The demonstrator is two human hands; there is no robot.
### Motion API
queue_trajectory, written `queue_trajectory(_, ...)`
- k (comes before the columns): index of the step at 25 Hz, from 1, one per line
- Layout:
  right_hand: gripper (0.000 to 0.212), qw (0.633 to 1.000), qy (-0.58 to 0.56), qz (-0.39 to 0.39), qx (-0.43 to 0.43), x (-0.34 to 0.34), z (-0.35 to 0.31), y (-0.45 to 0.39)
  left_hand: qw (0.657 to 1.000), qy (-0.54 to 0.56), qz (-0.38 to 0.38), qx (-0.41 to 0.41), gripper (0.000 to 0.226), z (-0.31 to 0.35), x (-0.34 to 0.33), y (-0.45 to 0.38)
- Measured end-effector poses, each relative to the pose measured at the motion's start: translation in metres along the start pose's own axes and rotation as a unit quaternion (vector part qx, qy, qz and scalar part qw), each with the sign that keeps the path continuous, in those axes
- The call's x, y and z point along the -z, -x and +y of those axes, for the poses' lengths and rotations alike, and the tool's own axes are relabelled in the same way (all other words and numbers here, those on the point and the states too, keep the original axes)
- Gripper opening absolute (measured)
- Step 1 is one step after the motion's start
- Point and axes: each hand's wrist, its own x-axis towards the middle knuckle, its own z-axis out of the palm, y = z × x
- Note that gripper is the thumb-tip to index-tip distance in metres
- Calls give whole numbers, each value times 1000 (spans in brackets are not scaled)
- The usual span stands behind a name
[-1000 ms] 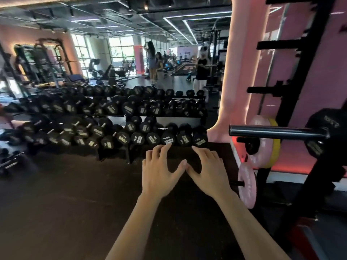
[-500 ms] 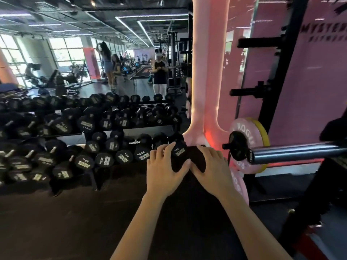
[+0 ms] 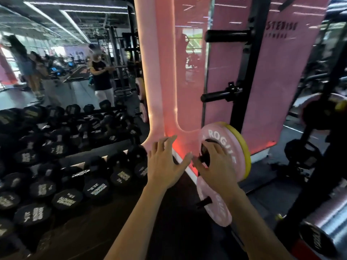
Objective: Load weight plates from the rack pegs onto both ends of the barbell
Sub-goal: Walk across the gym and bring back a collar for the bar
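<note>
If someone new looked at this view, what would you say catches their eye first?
Probably the round pink weight plate with white lettering, backed by a yellow plate on a black rack peg right of centre. The right hand reaches its dark hub, while the left hand is spread open beside it. Rows of black dumbbells fill the left.

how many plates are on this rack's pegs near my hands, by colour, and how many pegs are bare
pink plates: 2, upper, lower
yellow plates: 1, behind the upper pink one
bare pegs: 2, top, middle
total: 3 plates, 2 bare pegs
</note>
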Motion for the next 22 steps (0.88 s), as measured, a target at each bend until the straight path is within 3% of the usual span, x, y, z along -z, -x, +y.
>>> queue_trajectory(10,51,985,99,72,-119,-49,88,-126,985,124,-62,-105,77,-18,-135,-170)
queue_trajectory(16,58,987,95,62,-118,-88,164,-206,986,119,-61,-101,79,-35,-224,-253)
queue_trajectory(22,63,976,125,87,-153,-84,232,-252,986,132,-52,-83,81,-51,-293,-323)
